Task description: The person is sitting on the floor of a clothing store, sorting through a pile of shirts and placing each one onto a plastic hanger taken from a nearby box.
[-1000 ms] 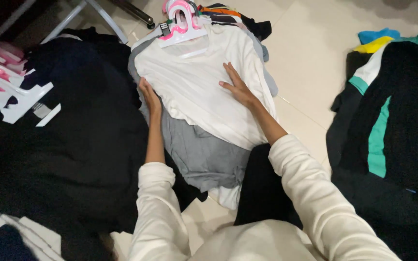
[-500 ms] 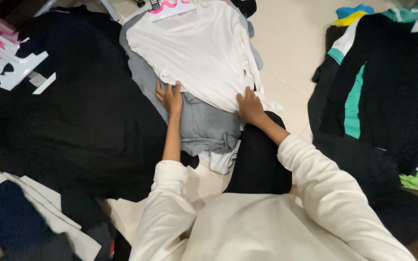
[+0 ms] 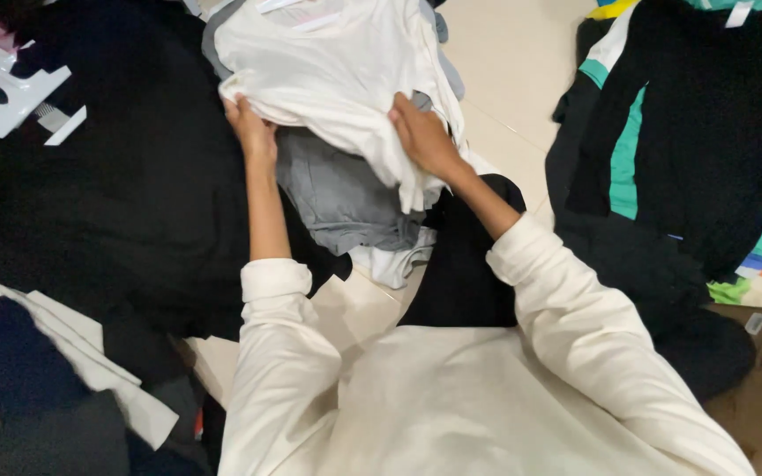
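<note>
White shirt [image 3: 337,75] lies on top of a grey shirt [image 3: 341,198] on the floor [image 3: 513,62], its lower hem bunched up. Left hand [image 3: 253,132]: grip closed on the hem's left side. Right hand [image 3: 421,137]: grip closed on the right side. Black clothes [image 3: 125,203] just left.

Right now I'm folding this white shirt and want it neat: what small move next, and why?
Probably carry the gathered hem up toward the collar. Both hands, left hand and right hand, grip the bunched lower edge of the white shirt, lifted off the grey garment, so the fold is half made.
</note>
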